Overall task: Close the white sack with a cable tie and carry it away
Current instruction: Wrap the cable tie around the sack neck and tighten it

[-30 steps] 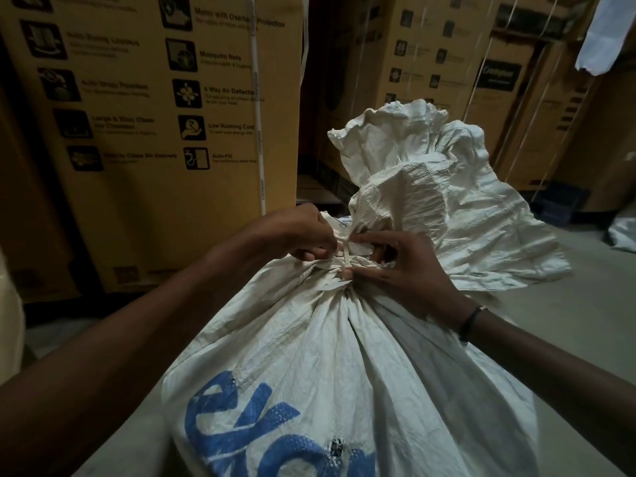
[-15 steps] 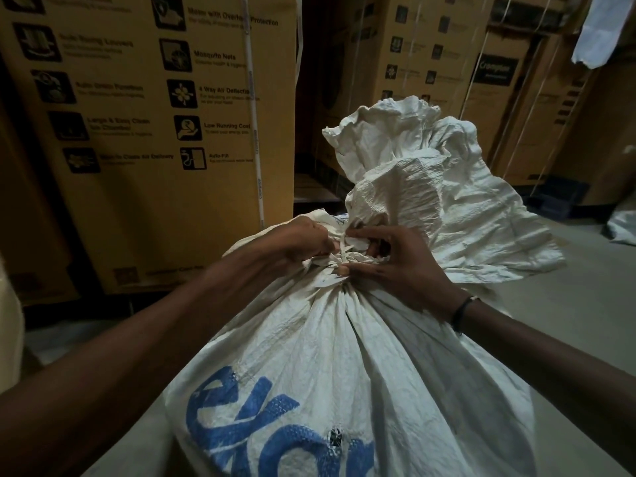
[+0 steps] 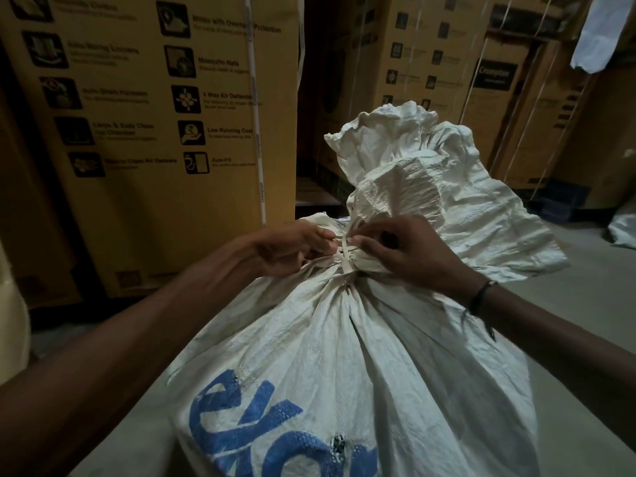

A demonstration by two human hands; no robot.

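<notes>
White sack (image 3: 344,339) neck bunched betw both hands; left hand (image 3: 292,247) & right hand (image 3: 409,256) each pinch the cable tie (image 3: 345,254) wrapped round it, fingers curled tight.

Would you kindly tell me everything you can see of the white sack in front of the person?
The white sack looks like woven plastic fabric, creased, with large blue lettering low on its front, cut off by the frame. It stands full and bulging on the grey floor. Its neck is gathered tight under a pale cable tie, and the loose top flares up crumpled behind. The left hand and right hand grip at the neck on either side of the tie.
</notes>
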